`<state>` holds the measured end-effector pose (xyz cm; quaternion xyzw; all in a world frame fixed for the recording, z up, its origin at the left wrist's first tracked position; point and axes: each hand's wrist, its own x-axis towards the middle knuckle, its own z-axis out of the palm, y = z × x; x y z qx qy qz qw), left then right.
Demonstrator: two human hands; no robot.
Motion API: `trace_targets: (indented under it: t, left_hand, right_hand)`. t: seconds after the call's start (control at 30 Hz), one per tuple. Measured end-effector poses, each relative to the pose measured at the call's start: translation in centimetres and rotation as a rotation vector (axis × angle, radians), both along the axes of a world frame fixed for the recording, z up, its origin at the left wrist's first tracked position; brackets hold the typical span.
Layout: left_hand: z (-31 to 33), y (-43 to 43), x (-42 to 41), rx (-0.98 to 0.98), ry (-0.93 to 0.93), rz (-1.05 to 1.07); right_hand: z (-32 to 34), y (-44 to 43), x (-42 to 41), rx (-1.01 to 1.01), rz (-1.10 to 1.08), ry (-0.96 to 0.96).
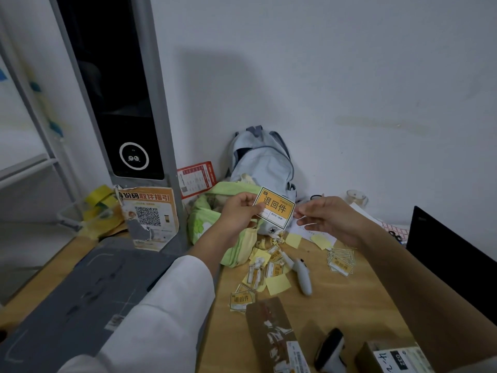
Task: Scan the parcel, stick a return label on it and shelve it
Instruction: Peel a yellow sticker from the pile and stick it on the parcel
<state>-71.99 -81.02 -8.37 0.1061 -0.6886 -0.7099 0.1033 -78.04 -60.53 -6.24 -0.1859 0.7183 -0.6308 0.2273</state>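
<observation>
My left hand pinches the left edge of an orange and white return label, held up above the wooden table. My right hand touches the label's right edge with thumb and fingers pinched; whether it grips the label or its backing is unclear. A long brown cardboard parcel lies flat near the table's front. A second small box with handwriting sits at the front right. Between them lies a black and white handheld scanner.
Loose return labels and yellow backing papers litter the table middle. A white marker-like tool, green cloth bag, pale blue backpack, grey scanning kiosk with mat, black monitor surround them.
</observation>
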Motion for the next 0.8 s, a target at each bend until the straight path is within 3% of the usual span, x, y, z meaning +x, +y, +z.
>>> trace_targets:
  t: [0.13,0.4,0.6,0.8]
  left_hand:
    - [0.1,0.0,-0.2,0.051,0.004,0.019]
    - [0.5,0.7,-0.1,0.094,0.03,-0.086]
    - [1.5,0.9,-0.4,0.608,-0.051,-0.37]
    - [1.2,2.2,-1.1,0.432,-0.031,-0.433]
  right_hand:
    - [0.5,-0.3,-0.2,0.009,-0.067,0.017]
    - [1.0,-1.4,-0.2,0.034,-0.244,0.258]
    - [2.2,-1.3,-0.2,-0.055,-0.133,0.216]
    - [2.6,-1.7,0.0,0.004,-0.064,0.221]
